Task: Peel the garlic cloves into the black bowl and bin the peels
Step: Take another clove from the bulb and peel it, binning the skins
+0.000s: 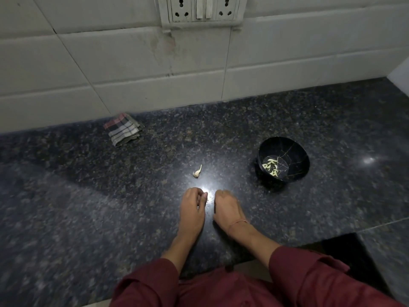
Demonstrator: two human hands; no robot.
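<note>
While I hover low over the bench (88, 196), my left grip (192, 207) and right grip (226, 208) are curled in close together, knuckles up, right at the bright glare on the stone. I cannot tell whether either one pinches a clove or a scrap of skin, because the fingers hide it. Just beyond them lies one garlic piece (197, 171) with a papery tail, apart from both grips; it may be an unpeeled clove or only husk. Off to my right stands the black bowl (267, 149), with several peeled cloves (271, 166) in its bottom. I judge the peeling nearly through. Next comes a fine fingertip pinch on that lone piece, then gathering peels. No bin is in view.
</note>
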